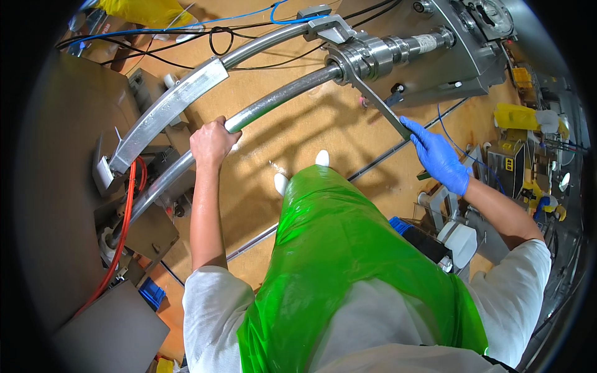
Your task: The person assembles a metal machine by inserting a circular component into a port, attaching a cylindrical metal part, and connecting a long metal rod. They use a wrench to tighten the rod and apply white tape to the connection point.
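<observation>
My bare left hand (213,144) is wrapped round a shiny metal pipe (283,101), which bends from the lower left up to a metal coupling (367,57). In my right hand (439,158), which wears a blue glove, is the end of a long flat wrench (380,109). The wrench's far end reaches the coupling ring; exactly how it sits there is hard to see. Beyond the coupling, a short pipe section (423,43) runs into a large steel machine (448,68).
A second metal tube with a squared sleeve (171,112) arches beside the pipe on its far side. Black cables (180,37) hang behind it. An orange hose (126,211) drops at the left. A floor channel (379,160) crosses the orange floor. Equipment (507,165) stands at the right.
</observation>
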`<action>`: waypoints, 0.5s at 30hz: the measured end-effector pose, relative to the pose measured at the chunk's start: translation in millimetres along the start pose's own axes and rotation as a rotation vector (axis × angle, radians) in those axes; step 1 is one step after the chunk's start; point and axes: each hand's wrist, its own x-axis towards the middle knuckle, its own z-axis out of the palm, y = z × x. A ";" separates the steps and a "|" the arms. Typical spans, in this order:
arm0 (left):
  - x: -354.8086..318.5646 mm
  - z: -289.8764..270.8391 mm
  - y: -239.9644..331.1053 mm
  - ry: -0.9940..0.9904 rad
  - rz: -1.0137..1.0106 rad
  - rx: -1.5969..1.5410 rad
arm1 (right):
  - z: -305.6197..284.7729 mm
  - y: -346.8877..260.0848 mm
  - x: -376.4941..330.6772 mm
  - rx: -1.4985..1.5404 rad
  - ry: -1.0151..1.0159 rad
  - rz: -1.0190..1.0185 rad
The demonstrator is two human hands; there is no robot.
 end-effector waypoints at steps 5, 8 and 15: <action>6.3 0.8 1.5 -0.020 0.011 -0.006 | 52.3 19.8 -11.0 0.027 0.002 0.140; 3.2 5.2 -0.4 0.013 0.009 -0.015 | 70.9 25.8 -10.1 0.049 0.103 0.091; 4.3 3.8 -1.4 0.045 0.026 -0.019 | 72.7 28.1 -10.9 -0.001 0.096 0.109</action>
